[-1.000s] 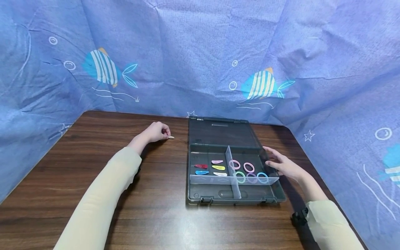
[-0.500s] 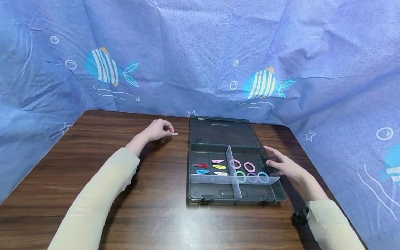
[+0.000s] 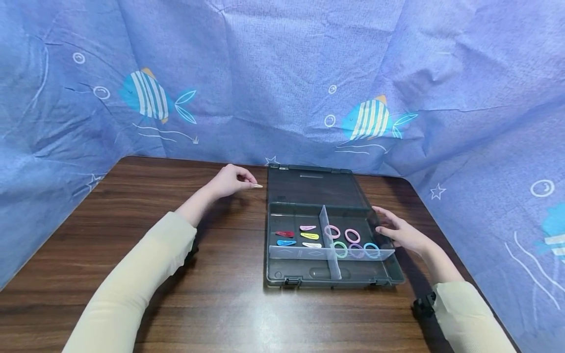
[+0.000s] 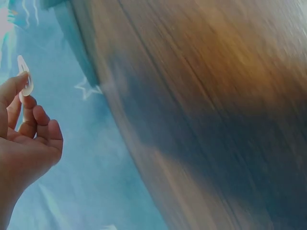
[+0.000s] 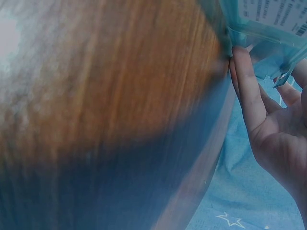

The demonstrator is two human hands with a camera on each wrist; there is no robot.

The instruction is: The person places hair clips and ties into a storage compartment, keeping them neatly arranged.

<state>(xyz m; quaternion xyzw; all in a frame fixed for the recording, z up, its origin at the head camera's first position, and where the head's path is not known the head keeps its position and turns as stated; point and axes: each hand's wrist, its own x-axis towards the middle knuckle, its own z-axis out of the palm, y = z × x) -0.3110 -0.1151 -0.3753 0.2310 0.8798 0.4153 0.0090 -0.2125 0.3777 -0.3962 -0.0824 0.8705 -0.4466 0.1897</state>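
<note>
A small pale cream snap hair clip (image 4: pixel 27 84) is pinched between the thumb and fingers of my left hand (image 3: pixel 230 181), just left of the box's lid. At the right side of the dark see-through box (image 3: pixel 331 283), my right hand (image 3: pixel 403 235) rests with fingers fairly straight and thumb at the rim. Inside, the back left compartment holds a red clip (image 3: pixel 284 234), a blue clip (image 3: pixel 286 242), a pink clip (image 3: pixel 307 228), a yellow clip (image 3: pixel 310 236) and a white clip (image 3: pixel 312 244). Pink hair ties (image 3: pixel 352 236), a green one (image 3: pixel 340 250), a purple one and a blue one (image 3: pixel 372 251) lie back right.
The box's lid (image 3: pixel 313 186) lies folded back toward the curtain (image 3: pixel 282 78). Clear dividers (image 3: pixel 300 253) split the box into compartments. Brown wood tabletop (image 3: pixel 212 294) extends to the left and front. A label (image 5: pixel 278 14) shows on the box in the right wrist view.
My left hand has moved right and slightly away from me with the cream hair clip, nearing the lid. My right hand has stayed at the box's side.
</note>
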